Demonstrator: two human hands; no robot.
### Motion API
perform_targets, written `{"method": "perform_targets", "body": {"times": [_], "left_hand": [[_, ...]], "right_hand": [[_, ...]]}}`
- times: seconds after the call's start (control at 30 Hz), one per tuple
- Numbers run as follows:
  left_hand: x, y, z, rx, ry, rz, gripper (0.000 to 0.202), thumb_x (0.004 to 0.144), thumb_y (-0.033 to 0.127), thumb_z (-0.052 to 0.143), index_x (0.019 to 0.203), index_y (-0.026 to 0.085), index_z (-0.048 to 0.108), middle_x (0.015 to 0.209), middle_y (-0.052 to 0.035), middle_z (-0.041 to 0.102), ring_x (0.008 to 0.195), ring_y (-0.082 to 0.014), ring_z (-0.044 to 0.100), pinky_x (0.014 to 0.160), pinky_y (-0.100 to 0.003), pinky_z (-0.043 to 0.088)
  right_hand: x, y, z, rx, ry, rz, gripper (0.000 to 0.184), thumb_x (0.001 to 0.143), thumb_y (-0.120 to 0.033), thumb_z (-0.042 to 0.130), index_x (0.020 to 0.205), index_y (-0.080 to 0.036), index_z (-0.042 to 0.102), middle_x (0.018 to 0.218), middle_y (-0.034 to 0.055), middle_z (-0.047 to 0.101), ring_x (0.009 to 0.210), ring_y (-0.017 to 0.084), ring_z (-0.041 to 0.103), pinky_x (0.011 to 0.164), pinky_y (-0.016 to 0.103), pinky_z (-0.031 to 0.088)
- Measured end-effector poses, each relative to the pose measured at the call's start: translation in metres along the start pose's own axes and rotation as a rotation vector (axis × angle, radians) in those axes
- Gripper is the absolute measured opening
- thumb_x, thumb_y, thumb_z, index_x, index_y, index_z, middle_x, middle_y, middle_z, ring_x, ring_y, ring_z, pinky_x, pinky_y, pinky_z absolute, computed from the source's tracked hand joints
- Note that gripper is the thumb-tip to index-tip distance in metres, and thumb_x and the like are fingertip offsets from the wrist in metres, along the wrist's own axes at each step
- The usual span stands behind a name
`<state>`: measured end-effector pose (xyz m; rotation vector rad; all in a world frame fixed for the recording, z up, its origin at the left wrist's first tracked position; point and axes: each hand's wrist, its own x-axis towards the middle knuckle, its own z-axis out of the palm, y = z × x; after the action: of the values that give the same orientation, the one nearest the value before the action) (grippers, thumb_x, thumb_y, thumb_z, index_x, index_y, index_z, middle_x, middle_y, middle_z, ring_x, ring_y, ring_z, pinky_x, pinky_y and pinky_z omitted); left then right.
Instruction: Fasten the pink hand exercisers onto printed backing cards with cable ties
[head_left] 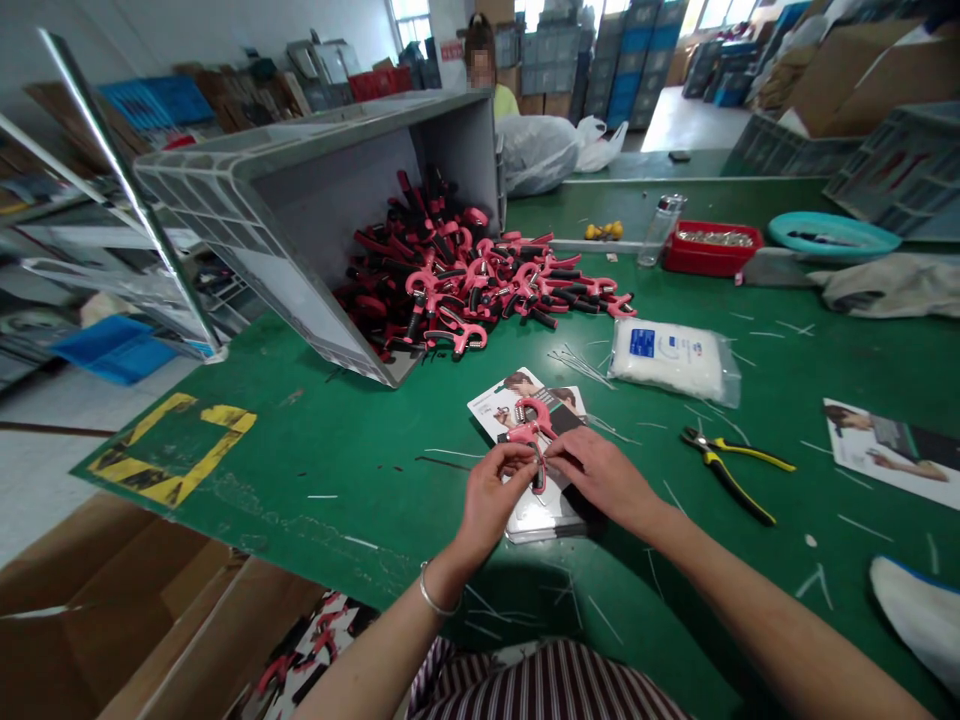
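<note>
My left hand (491, 492) and my right hand (600, 475) meet at the middle of the green work mat (315, 500). Their fingertips pinch the black lower handle of a pink-and-black hand grip exerciser (534, 425). Beneath it lies a printed card with a clear plastic blister pack (544, 515), partly hidden by my hands. Farther off, several matching exercisers lie in a heap (465, 285), spilling from a tipped grey plastic crate (337, 190). Thin white plastic strips are scattered near my hands.
Yellow-handled pliers (724, 470) and a bag of white items (671, 358) lie on the mat to the right. A red tray (712, 250), a teal dish (832, 235) and a glass bottle (658, 232) stand beyond. A co-worker (499, 100) stands behind the crate. A cardboard box (112, 600) sits at lower left.
</note>
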<state>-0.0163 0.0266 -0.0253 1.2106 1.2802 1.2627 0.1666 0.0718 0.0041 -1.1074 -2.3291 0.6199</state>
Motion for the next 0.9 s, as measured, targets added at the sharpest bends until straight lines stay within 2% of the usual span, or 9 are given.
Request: {"method": "perform_targets", "body": {"times": [0.1,0.2,0.47,0.7,0.8,0.9], "left_hand": [[0.000,-0.005,-0.002,-0.082,0.003,-0.018,0.027,0.080,0.031,0.073,0.102,0.017,0.065,0.093,-0.0054,0.070,0.084,-0.0158,0.065,0.079,-0.029,0.053],[-0.001,-0.007,-0.003,-0.073,0.010,-0.017,0.030,0.079,0.032,0.073,0.104,0.017,0.065,0.093,-0.0057,0.070,0.085,-0.0157,0.065,0.081,-0.029,0.053],[0.001,-0.005,-0.002,-0.074,0.003,-0.015,0.027,0.079,0.029,0.073,0.102,0.017,0.065,0.091,-0.0050,0.070,0.083,-0.0158,0.065,0.079,-0.029,0.053],[0.000,0.003,-0.007,0.242,-0.038,0.139,0.018,0.084,0.024,0.067,0.102,0.021,0.066,0.094,-0.0028,0.070,0.084,-0.0159,0.065,0.081,-0.029,0.051],[0.000,0.008,-0.010,0.294,-0.036,0.169,0.017,0.085,0.024,0.066,0.102,0.021,0.065,0.099,-0.0037,0.069,0.087,-0.0168,0.065,0.082,-0.029,0.052],[0.000,0.015,-0.014,0.346,-0.100,0.200,0.012,0.089,0.025,0.062,0.100,0.022,0.066,0.100,-0.0035,0.070,0.089,-0.0172,0.066,0.083,-0.029,0.052]], "right_hand": [[0.001,-0.001,0.001,-0.131,-0.027,-0.081,0.014,0.095,-0.020,0.053,0.088,-0.019,0.065,0.086,0.0072,0.065,0.087,0.022,0.056,0.079,0.036,0.046],[0.002,-0.001,0.002,-0.220,-0.033,-0.116,0.017,0.094,-0.016,0.051,0.086,-0.018,0.065,0.083,0.0087,0.063,0.084,0.023,0.053,0.076,0.036,0.045],[0.002,-0.002,0.003,-0.233,-0.042,-0.130,0.016,0.095,-0.018,0.052,0.087,-0.018,0.065,0.084,0.0082,0.062,0.085,0.023,0.052,0.077,0.036,0.045],[0.000,-0.003,0.006,-0.140,0.008,-0.169,0.015,0.097,-0.024,0.052,0.093,-0.018,0.065,0.089,0.0084,0.064,0.087,0.023,0.054,0.078,0.036,0.045],[-0.001,-0.003,0.006,-0.079,0.019,-0.142,0.013,0.096,-0.023,0.053,0.093,-0.019,0.065,0.089,0.0075,0.066,0.088,0.022,0.055,0.079,0.036,0.046],[-0.001,-0.005,0.005,-0.050,0.021,-0.106,0.012,0.096,-0.026,0.055,0.093,-0.019,0.065,0.091,0.0070,0.067,0.089,0.022,0.056,0.080,0.036,0.046]]}}
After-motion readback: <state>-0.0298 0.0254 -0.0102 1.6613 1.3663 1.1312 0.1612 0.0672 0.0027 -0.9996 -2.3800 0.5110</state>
